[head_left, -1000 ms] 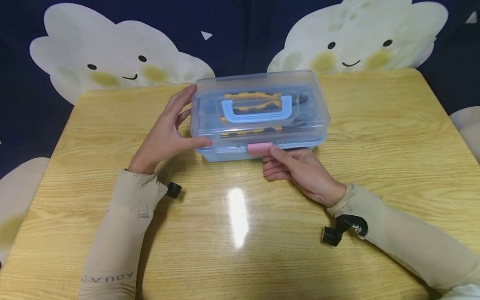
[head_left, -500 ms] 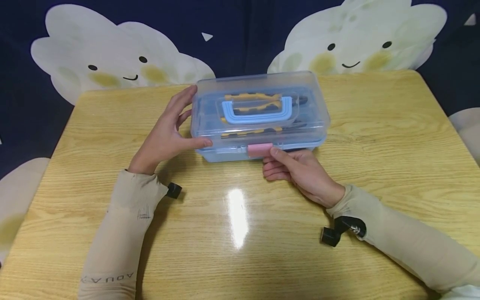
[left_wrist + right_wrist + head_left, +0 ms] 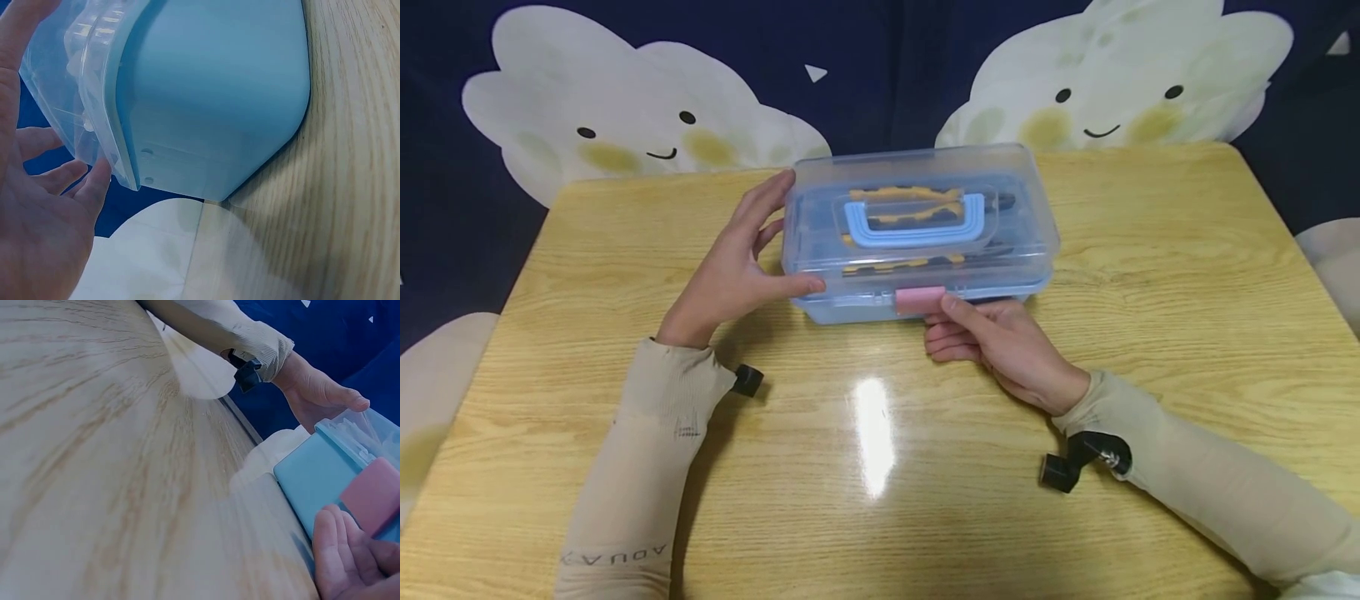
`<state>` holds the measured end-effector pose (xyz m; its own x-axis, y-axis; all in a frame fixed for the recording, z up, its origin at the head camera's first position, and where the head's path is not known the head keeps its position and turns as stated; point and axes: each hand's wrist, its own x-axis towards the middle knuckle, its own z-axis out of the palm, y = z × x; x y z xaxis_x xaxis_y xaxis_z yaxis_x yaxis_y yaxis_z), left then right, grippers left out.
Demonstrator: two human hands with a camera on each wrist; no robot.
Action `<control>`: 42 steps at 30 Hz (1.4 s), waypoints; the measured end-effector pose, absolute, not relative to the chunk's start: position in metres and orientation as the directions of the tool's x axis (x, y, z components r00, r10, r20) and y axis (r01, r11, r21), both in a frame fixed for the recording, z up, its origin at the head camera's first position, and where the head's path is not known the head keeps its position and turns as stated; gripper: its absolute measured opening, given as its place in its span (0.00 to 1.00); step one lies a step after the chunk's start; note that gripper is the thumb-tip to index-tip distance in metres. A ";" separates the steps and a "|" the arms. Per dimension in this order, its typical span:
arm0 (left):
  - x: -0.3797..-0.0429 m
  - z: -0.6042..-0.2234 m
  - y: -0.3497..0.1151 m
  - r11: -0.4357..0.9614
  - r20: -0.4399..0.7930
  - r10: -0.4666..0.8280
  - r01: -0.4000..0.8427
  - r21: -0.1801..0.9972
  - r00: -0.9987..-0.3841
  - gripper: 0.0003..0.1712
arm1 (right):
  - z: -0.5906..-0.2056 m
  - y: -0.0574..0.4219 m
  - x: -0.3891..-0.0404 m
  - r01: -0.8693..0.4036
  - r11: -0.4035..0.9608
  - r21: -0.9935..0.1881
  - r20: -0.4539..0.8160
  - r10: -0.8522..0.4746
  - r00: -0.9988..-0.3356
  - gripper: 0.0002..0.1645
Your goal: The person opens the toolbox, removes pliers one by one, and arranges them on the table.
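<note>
A plastic storage box (image 3: 1015, 229) with a clear lid, light blue base (image 3: 219, 81) and blue carry handle (image 3: 917, 237) sits at the far middle of the table. Through the lid show several yellow-and-black tools (image 3: 902, 265). My left hand (image 3: 730, 267) grips the lid's left end, thumb at the front and fingers round the back corner. At the front, my right hand (image 3: 1000, 342) holds the pink latch (image 3: 920, 300) by its right end, thumb on it and other fingers curled below. In the right wrist view the latch (image 3: 375, 494) lies against the box front.
The wooden table (image 3: 775, 508) reaches to a dark blue backdrop (image 3: 880, 75) with smiling clouds, close behind the box. Small black wrist cameras (image 3: 1060, 472) stick out from both sleeves.
</note>
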<state>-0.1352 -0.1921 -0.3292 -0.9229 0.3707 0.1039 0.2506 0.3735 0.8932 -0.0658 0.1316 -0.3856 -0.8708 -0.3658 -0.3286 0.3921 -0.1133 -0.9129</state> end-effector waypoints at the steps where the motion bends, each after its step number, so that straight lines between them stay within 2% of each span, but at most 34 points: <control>1: -0.135 -0.329 -0.192 0.375 0.103 0.371 0.250 0.893 -0.923 0.67 | -0.385 0.132 -0.066 0.395 -0.112 -0.912 -0.331 -0.369 -0.869 0.37; 15: -0.136 -0.330 -0.192 0.373 0.099 0.369 0.245 0.895 -0.924 0.67 | -0.383 0.131 -0.068 0.455 -0.131 -0.881 -0.375 -0.394 -0.839 0.39; 42: -0.135 -0.329 -0.191 0.384 0.096 0.366 0.244 0.891 -0.926 0.66 | -0.382 0.130 -0.067 0.433 -0.128 -0.892 -0.364 -0.361 -0.858 0.39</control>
